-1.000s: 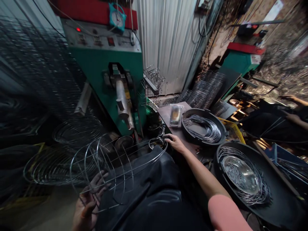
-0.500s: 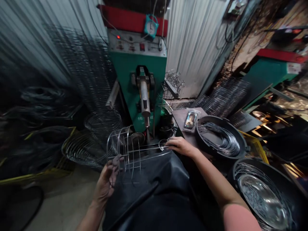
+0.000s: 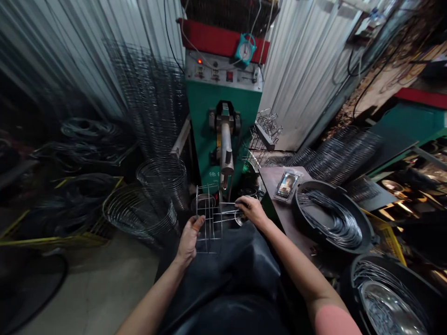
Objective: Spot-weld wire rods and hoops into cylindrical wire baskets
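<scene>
A small wire rack [image 3: 208, 228] of thin, shiny crossed rods is held between my two hands, above a dark apron [image 3: 240, 260] over my lap. My left hand [image 3: 189, 239] is closed on the rack's left side, thumb on top. On the other side, my right hand [image 3: 252, 210] pinches the ends of the rods that stick out to the right. Just beyond the rack stands a green spot welding machine [image 3: 202, 135]. Its metal electrode arm [image 3: 226, 149] points down toward the rack, and whether they touch I cannot tell.
Nested wire baskets [image 3: 143, 214] stand at the left, near a yellow-edged crate [image 3: 87, 232]. A side table [image 3: 270, 179] at the right bears a phone [image 3: 287, 185]. Black round tubs [image 3: 331, 216] hold bent wires, and a steel bowl [image 3: 387, 302] sits in the nearer one.
The wire rack has turned, so its grid now faces me more squarely. My left hand has shifted inward and up with it, and the whole view has swung left.
</scene>
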A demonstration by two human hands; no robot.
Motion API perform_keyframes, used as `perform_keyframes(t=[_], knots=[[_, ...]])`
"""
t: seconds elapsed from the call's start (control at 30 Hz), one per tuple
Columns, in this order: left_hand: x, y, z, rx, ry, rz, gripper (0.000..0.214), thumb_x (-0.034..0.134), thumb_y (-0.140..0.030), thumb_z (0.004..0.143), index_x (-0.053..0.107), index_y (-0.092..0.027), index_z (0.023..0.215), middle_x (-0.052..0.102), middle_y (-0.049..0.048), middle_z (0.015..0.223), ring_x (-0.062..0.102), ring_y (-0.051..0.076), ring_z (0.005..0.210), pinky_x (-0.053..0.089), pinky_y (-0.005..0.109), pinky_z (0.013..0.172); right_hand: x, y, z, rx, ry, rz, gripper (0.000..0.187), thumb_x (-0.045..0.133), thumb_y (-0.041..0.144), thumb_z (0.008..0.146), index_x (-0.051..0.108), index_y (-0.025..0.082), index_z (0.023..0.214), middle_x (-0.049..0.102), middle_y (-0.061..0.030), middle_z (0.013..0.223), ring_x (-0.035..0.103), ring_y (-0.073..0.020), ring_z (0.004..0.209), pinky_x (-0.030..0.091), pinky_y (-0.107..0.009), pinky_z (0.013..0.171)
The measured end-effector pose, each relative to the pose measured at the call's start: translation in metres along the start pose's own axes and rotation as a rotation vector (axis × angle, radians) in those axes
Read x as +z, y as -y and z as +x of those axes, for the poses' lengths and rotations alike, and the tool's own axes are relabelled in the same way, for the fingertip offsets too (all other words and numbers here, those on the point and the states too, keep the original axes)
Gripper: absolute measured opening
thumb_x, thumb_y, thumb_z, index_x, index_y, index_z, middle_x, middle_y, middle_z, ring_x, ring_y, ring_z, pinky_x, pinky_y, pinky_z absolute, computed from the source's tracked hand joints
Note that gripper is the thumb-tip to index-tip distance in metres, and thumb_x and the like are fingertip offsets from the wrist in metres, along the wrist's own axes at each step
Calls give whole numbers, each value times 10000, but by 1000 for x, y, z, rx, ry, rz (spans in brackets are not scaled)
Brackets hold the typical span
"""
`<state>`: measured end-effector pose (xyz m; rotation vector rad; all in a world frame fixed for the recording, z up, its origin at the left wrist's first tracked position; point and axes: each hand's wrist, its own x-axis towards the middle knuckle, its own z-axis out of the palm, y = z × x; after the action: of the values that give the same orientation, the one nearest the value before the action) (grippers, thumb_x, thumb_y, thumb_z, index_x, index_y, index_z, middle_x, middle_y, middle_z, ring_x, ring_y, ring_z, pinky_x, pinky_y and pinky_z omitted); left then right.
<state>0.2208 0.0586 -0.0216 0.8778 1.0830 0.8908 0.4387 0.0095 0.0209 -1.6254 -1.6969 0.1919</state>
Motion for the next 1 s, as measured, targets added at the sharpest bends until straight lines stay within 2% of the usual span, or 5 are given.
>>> perform_keyframes(t=[0.1, 0.4, 0.63, 0.83, 1.0], knots=[[7, 4, 10, 40, -6, 46, 453, 700, -539, 546, 576, -200, 820, 559, -4, 793, 490, 153, 785, 340, 237, 599, 5, -15, 6, 13, 1, -13, 98, 552, 233, 833, 646, 204, 835, 644, -30, 804, 590, -142, 770, 432, -245, 723], [21, 7, 33, -29, -7, 65, 449, 684, -527, 559, 581, -200, 850, 589, 16, 832, 532, 179, 783, 349, 251, 570, 7, -46, 26, 7, 47, -124, 98, 556, 243, 834, 650, 227, 860, 627, -35, 813, 557, -162, 783, 407, -277, 724], [25, 7, 43, -59, -2, 84, 425, 658, -510, 602, 579, -209, 891, 608, 26, 943, 517, 207, 960, 340, 263, 631, 4, -54, 37, 0, 79, -143, 155, 520, 295, 857, 660, 233, 883, 625, -41, 823, 541, -168, 809, 404, -280, 744], [31, 0, 41, -98, 37, 20, 404, 681, -500, 588, 553, -213, 842, 603, -5, 795, 561, 161, 762, 364, 244, 584, 2, -59, 42, -9, 96, -158, 197, 498, 332, 867, 667, 231, 885, 626, -45, 838, 541, -169, 820, 400, -284, 750], [33, -4, 41, -117, 42, -5, 416, 692, -488, 584, 560, -206, 860, 602, -2, 769, 563, 141, 672, 372, 225, 520, 2, -63, 47, -31, 105, -173, 172, 516, 308, 860, 662, 220, 891, 632, -44, 841, 546, -166, 816, 398, -282, 744]])
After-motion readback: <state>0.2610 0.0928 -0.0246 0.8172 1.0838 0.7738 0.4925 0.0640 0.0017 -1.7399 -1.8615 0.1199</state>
